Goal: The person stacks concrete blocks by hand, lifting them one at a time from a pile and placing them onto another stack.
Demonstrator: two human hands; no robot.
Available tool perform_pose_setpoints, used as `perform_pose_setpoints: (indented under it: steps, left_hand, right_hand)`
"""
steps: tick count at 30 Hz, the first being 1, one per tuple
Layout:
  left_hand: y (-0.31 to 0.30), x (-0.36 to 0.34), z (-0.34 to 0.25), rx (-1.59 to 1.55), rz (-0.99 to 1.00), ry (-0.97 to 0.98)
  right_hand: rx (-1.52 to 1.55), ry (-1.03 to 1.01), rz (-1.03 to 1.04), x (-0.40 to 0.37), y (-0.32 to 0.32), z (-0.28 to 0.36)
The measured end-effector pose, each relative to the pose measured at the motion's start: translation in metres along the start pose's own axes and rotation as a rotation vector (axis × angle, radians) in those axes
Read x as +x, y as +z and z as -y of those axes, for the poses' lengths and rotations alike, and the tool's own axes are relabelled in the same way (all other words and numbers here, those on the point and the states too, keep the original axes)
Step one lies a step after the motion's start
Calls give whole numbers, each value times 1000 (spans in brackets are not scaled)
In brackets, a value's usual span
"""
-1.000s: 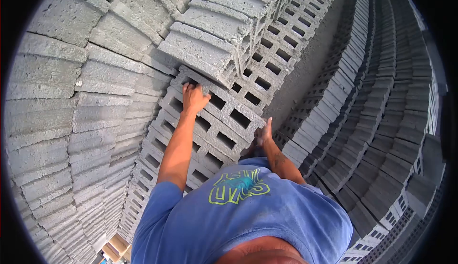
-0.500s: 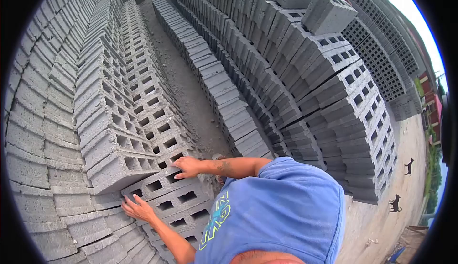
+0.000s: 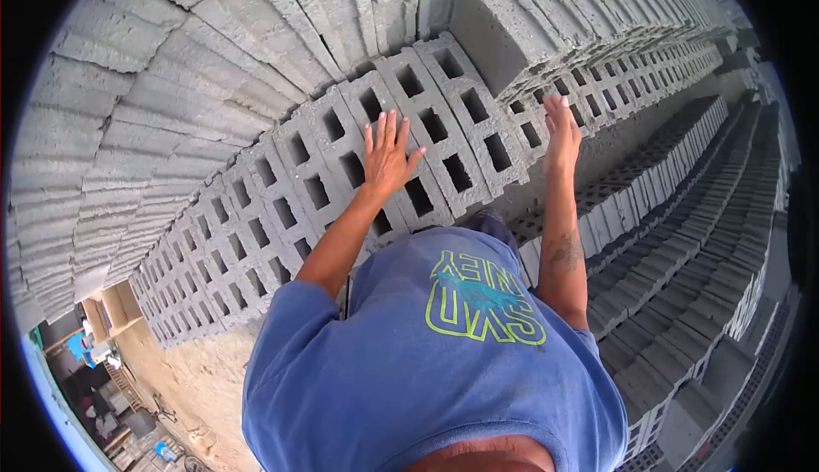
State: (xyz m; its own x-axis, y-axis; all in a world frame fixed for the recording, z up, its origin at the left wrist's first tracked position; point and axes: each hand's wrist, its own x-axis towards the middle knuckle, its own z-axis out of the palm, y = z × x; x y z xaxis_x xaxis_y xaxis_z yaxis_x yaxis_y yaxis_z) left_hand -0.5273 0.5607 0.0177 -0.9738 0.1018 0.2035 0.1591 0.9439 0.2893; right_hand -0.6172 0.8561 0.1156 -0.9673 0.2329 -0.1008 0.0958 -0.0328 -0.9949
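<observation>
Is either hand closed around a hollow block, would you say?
No, the left hand is spread open over the hollow blocks, and the right hand is open with its fingers extended.

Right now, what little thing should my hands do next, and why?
Maybe ease your right hand in toward the row of hollow blocks, because that hand looks open and empty. Your left hand is spread over those blocks, not gripping, so both might steady one together.

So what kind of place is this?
It looks like an outdoor yard where concrete blocks are kept, maybe made. There's a long row of hollow gray blocks under the left hand, a wall of stacked blocks beside it, and bare, sandy ground.
</observation>
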Motion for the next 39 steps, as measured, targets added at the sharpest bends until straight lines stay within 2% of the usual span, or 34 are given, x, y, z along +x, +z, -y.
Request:
perform_pose_setpoints:
  steps: [2, 4, 5, 6, 7, 8, 10, 11, 12, 13, 14, 15, 17, 18, 22, 26, 28, 31, 32, 34, 35, 39]
  left_hand:
    - [-29, -7, -19, -15, -78, -45]
    - [-43, -18, -26, -57, -134, -85]
    - [-23, -31, -14, -32, -111, -140]
    - [-6, -41, -6, 145, 9, -216]
    - [-7, -39, -8, 153, 21, -220]
    - [-8, -35, -11, 155, 37, -214]
    - [-6, -35, -12, 187, 26, -220]
    - [-6, -35, -13, 180, 26, -226]
    - [-1, -37, -10, 139, -65, -209]
    - [0, -36, -10, 124, -67, -227]
    - [-1, -35, -11, 88, -82, -230]
    - [-3, -34, -12, 54, -96, -238]
    - [2, -33, -5, 1, -159, -233]
    - [5, -31, -5, -44, -223, -267]
    - [-11, 1, -24, -168, -300, -200]
    - [-25, 80, -71, -348, -291, 58]
    - [-18, 121, -98, -489, -211, 125]
    - [15, 163, -128, -351, -104, 242]
    - [30, 173, -133, -274, -36, 227]
    - [51, 189, -140, -91, 225, 171]
    - [45, 196, -150, -91, 356, 128]
    - [45, 204, -188, 102, 543, 237]
  right_hand:
    - [-11, -2, 62, 24, 10, 14]
    - [124, 126, 139, 46, 24, 22]
    - [162, 190, 132, 54, 33, 22]
    - [198, 254, 117, 63, 40, 21]
    - [210, 257, 22, 81, 45, 8]
    - [212, 254, 29, 87, 55, 11]
    - [453, 375, 63, 90, 65, 25]
    - [516, 371, 121, 103, 71, 21]
    - [587, 363, 164, 116, 77, 10]
    - [666, 396, 21, 123, 81, 1]
    - [638, 345, -40, 111, 79, 3]
    - [628, 375, -11, 97, 72, 11]
    - [652, 262, 40, 63, 54, 13]
    - [699, 276, 75, 49, 40, 11]
    - [850, 363, 69, -1, -32, -20]
    - [949, 553, -129, -58, -103, -55]
    - [1045, 556, -97, -79, -134, -102]
    - [1120, 515, -142, -99, -156, -139]
    - [1179, 535, -161, -100, -160, -154]
    - [1284, 544, -149, -100, -164, -163]
    - [1259, 548, -168, -95, -167, -173]
    - [1119, 681, -198, -86, -182, -212]
